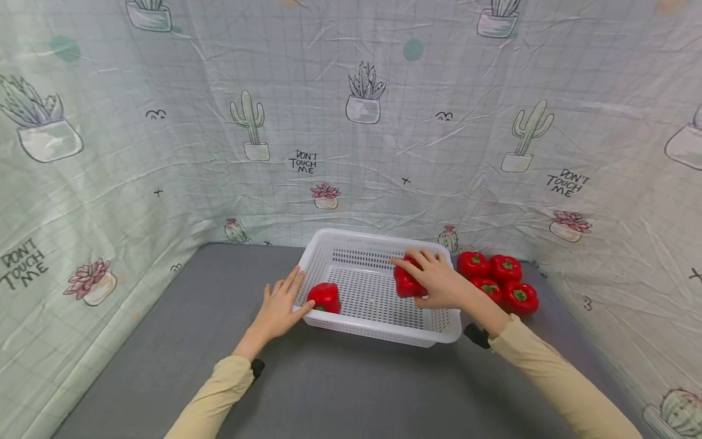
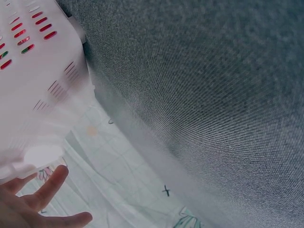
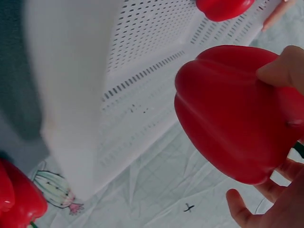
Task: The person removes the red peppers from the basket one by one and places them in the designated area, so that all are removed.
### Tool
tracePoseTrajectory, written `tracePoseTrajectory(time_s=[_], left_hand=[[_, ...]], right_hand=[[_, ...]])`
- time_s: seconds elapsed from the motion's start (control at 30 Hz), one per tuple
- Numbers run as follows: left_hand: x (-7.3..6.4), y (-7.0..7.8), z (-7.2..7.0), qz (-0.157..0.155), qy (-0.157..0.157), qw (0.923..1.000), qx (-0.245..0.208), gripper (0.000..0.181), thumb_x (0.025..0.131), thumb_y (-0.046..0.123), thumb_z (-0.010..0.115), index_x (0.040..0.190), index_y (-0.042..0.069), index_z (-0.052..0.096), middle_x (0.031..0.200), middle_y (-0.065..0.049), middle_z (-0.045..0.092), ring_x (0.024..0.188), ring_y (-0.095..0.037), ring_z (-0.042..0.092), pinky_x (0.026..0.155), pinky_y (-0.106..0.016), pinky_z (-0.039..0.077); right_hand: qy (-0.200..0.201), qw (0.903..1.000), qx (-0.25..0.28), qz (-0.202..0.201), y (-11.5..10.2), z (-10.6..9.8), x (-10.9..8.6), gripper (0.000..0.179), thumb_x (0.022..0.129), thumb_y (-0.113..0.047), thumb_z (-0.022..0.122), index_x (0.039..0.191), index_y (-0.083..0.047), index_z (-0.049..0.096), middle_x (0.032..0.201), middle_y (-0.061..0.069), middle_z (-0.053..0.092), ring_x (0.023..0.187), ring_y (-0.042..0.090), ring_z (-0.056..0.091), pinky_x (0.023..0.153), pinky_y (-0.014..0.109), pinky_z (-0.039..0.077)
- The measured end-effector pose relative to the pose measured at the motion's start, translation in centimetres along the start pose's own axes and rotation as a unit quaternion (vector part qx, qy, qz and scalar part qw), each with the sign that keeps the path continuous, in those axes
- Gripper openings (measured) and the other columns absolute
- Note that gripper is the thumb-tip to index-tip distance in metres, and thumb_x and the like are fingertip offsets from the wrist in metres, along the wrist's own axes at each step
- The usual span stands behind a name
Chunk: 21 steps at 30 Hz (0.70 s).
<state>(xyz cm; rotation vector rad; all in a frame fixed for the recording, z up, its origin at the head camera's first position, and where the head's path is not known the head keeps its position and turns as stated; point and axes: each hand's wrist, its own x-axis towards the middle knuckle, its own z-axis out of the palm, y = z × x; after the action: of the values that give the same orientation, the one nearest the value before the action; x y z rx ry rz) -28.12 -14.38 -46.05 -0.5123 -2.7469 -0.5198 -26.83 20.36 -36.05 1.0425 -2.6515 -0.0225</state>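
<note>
A white perforated basket (image 1: 378, 317) was taken as the landmark, set on a grey table (image 1: 181, 341). The right hand (image 1: 439, 281) was held over the basket's right end, fingers curled round a red pepper (image 1: 407, 281) (grip confirmed in the right wrist view, thumb and fingers wrapped on the pepper (image 3: 232, 114)). The pepper was held above the basket floor, inside the right wall; whether it touched the floor could not be told. A second red pepper (image 1: 325, 297) was seen lying inside the basket at its left end, near the front left corner. The left hand (image 1: 281, 308) was laid flat and spread against the basket's left rim, holding nothing, fingers straight (only fingertips (image 2: 47, 187) were caught in the left wrist view beside the basket wall (image 2: 42, 71)). The held pepper lay to the right of the lying one, well apart, with bare floor between. Four more red peppers (image 1: 496, 280) were grouped just outside the basket's right wall, on the table. The right hand was nearer these; the left was nearer the lying pepper.
</note>
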Motion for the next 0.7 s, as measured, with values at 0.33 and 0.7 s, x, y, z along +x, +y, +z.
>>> tracePoseTrajectory(time_s=[0.33, 0.7], left_hand=[[-0.1, 0.1, -0.1, 0.000, -0.003, 1.0000, -0.001, 0.074, 0.082, 0.048, 0.051, 0.140, 0.008, 0.028, 0.147, -0.012, 0.025, 0.117, -0.038, 0.040, 0.095, -0.070, 0.016], [0.0, 0.1, -0.1, 0.001, -0.001, 1.0000, -0.004, 0.075, 0.082, 0.049, 0.051, 0.140, 0.008, 0.028, 0.147, -0.012, 0.024, 0.117, -0.038, 0.039, 0.096, -0.070, 0.016]], right_hand=[[0.066, 0.9978, 0.006, 0.000, 0.5, 0.3, -2.0, 0.083, 0.057, -0.031, 0.078, 0.130, -0.018, 0.040, 0.125, 0.011, 0.044, 0.109, 0.025, 0.037, 0.079, 0.045, 0.040], [0.139, 0.9899, 0.006, 0.027, 0.6, 0.3, -4.2, 0.077, 0.056, -0.034, 0.079, 0.123, -0.015, 0.047, 0.121, 0.010, 0.049, 0.099, 0.023, 0.041, 0.074, 0.040, 0.040]])
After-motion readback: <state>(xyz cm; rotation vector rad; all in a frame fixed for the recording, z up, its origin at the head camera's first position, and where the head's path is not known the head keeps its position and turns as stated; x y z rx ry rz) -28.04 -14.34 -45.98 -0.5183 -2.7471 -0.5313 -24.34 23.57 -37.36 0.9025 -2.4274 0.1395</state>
